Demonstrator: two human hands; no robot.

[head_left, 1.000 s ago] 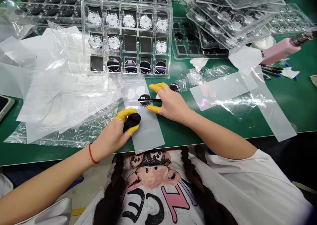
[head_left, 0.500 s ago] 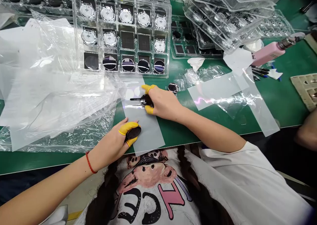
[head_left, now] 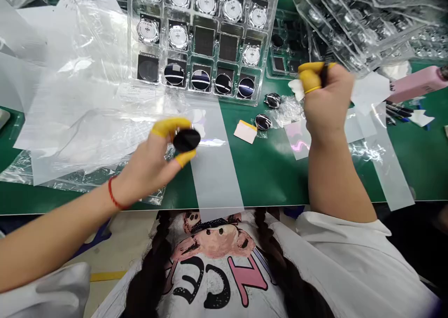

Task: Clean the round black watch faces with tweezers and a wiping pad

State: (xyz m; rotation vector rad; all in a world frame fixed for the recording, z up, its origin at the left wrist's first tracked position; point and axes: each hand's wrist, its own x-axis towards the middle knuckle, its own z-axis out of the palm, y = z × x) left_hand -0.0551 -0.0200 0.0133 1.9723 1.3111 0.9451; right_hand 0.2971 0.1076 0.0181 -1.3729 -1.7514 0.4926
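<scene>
The left hand (head_left: 154,161) pinches a dark round disc (head_left: 186,140) by its rim between 2 yellow-capped fingertips (head_left: 167,126), holding it just above the near-left edge of a long clear film strip (head_left: 217,168) that lies on the green table (head_left: 273,168). The right hand (head_left: 327,101) is raised to the right of that strip, closed into a fist around a thin dark tool (head_left: 324,75) — only a short stub shows, so what kind of tool it is cannot be told. Judging from the grip, the disc is best kept held by its edge alone, face clear of the finger cots, and level over the strip so that no smudge lands on the glossy surface. Beyond the far end of the strip stands a clear compartment tray (head_left: 201,42) with 5 dark discs in its near row and white-faced round parts behind; the print on those faces is too small to read. To the strip's right lie 2 loose discs (head_left: 262,121) and a small white card (head_left: 245,131). The shirt (head_left: 217,271) at the near end of the strip bears large letters, only partly legible — something like "ECNZ".
</scene>
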